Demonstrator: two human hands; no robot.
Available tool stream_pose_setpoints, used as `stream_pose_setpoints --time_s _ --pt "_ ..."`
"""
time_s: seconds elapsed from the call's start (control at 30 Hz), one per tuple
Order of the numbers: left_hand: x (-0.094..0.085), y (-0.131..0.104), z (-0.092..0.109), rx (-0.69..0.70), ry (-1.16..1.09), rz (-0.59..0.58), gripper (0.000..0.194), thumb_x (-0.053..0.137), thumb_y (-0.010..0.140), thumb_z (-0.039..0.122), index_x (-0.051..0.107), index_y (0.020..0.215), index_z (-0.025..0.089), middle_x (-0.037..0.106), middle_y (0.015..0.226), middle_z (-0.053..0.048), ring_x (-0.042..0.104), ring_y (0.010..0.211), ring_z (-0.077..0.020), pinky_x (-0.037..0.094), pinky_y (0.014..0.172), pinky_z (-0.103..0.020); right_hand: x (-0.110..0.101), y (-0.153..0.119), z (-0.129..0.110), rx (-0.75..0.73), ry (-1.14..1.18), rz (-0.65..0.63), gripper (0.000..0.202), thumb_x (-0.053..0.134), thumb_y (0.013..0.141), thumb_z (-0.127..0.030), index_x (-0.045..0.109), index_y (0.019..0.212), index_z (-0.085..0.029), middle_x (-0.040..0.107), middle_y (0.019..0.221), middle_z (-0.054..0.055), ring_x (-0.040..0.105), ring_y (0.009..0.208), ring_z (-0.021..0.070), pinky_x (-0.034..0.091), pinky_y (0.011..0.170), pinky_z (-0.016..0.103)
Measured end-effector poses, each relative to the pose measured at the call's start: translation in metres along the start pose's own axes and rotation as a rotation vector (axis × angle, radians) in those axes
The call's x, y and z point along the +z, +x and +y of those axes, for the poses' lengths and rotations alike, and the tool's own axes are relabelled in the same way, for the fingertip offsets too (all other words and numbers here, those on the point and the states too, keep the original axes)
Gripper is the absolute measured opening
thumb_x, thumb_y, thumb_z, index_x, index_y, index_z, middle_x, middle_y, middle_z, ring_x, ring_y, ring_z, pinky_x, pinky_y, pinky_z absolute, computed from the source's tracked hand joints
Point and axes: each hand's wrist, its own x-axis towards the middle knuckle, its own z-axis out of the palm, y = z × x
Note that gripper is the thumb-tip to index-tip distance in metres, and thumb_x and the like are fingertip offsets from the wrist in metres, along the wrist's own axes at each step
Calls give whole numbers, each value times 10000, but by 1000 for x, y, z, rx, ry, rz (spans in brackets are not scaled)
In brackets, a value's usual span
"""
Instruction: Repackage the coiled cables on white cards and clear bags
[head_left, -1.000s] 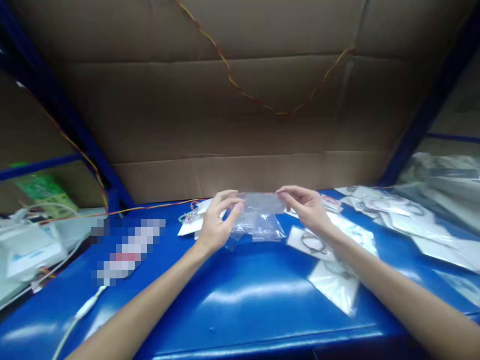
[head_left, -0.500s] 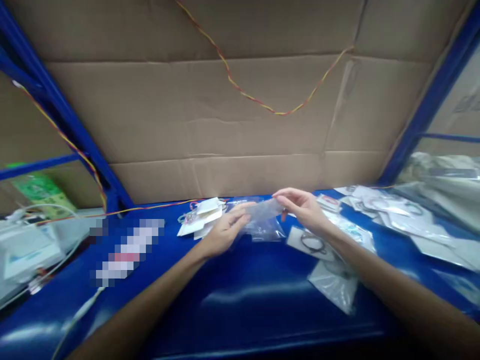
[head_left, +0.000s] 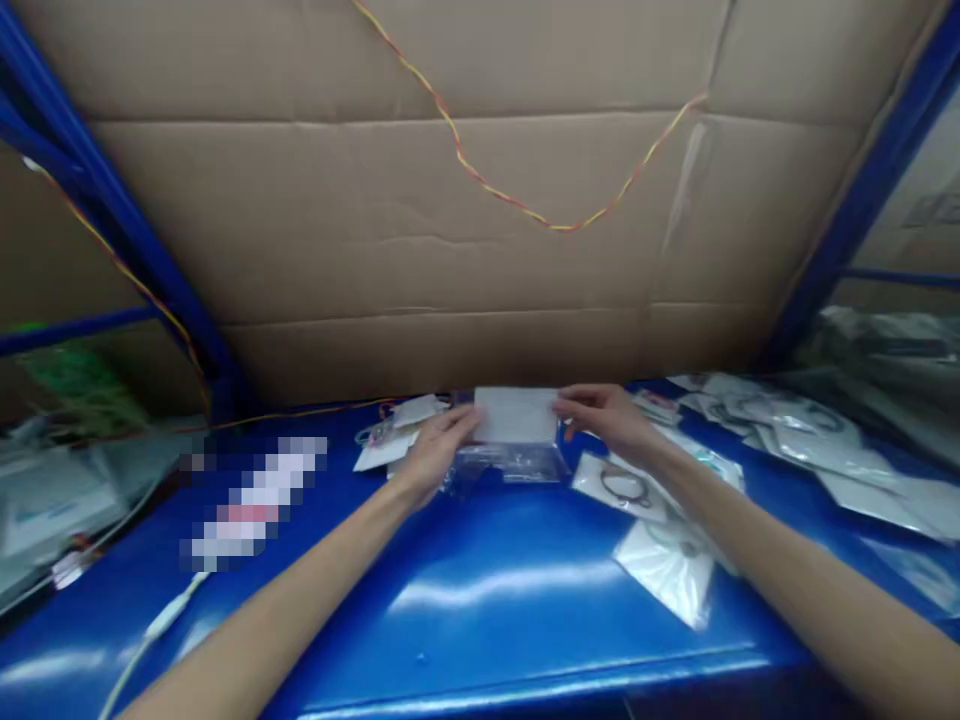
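Observation:
A flat white card [head_left: 517, 415] is stretched between my two hands, just above the table; I cannot tell whether a clear sleeve covers it. My left hand [head_left: 439, 445] pinches its left edge with thumb and fingers. At its right edge, my right hand [head_left: 604, 415] grips the corner in the same way. Beneath it lie clear plastic bags [head_left: 525, 465]. Left of my left hand is a small pile of white cards [head_left: 386, 450] with thin cords. Below my right wrist, a bagged card with a dark looped cord [head_left: 622, 487] lies near another clear packet [head_left: 671, 575].
The blue table [head_left: 480, 600] has a shiny surface. Several packets [head_left: 810, 430] are heaped at the right. A white cable [head_left: 169, 615] runs along the left, near a pixelated patch. A cardboard wall [head_left: 450, 250] with a hanging red-yellow twisted wire [head_left: 517, 205] stands behind, between blue posts.
The thin translucent piece between my hands now shows as a flat white card facing me. My left hand has shifted slightly left. The scene looks brighter on the table.

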Motion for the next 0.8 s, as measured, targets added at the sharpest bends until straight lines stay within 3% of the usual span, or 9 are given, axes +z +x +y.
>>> stream_pose_setpoints --time_s 0.17,0.27,0.37,0.4,0.47,0.53,0.6,0.7,0.8 --pt "-5 5 11 5 -74 108 361 725 792 471 741 967 156 763 962 -100 707 918 -243 592 768 -363 -8 5 8 73 52 56 342 855 728 -413 795 959 -168 778 876 96 700 686 170 534 517 243" --pt "-22 12 21 116 18 311 350 708 770 482 721 910 162 742 882 -72 696 823 -225 587 709 -356 -19 10 10 -2 -15 260 363 826 750 -401 782 1004 -146 785 897 109 689 651 161 537 526 253" --pt "-47 15 33 319 316 534 299 609 875 474 686 824 189 697 796 -29 653 748 -199 533 678 -313 -25 11 9 -156 -176 459 328 752 810 -414 779 990 -142 780 844 110 660 610 170 512 497 272" --pt "-55 14 38 368 381 585 269 614 888 443 685 816 194 679 775 -18 637 765 -197 504 696 -297 -25 11 8 -189 -214 484 316 743 818 -412 783 987 -149 777 833 105 653 611 173 503 500 275" --pt "-71 11 46 534 790 667 247 580 928 394 691 816 203 661 737 -18 619 764 -206 469 731 -305 -22 8 7 -247 -284 479 277 749 817 -398 797 961 -166 777 828 91 653 634 179 492 522 278" --pt "-82 9 52 663 1099 588 202 594 916 357 707 821 219 718 830 -48 621 823 -235 458 794 -340 -17 5 7 -354 -424 408 231 734 839 -376 806 943 -182 785 868 80 674 690 189 497 566 280" --pt "-90 9 53 704 1305 422 188 604 905 341 724 809 233 752 903 -69 612 852 -258 447 806 -366 -11 1 10 -477 -618 244 198 677 892 -339 804 950 -198 790 914 68 687 728 186 509 623 287" --pt "-95 11 50 646 1442 159 185 638 887 348 745 778 244 759 881 -70 600 806 -262 431 736 -363 -1 -4 13 -553 -850 -76 189 640 924 -281 800 1011 -227 789 962 61 696 777 192 522 721 320" --pt "-95 13 46 589 1459 -6 192 723 837 428 766 751 262 747 818 -57 601 750 -252 398 645 -332 8 -11 14 -550 -922 -252 182 694 902 -289 804 1038 -240 775 1025 72 702 908 230 528 818 356"
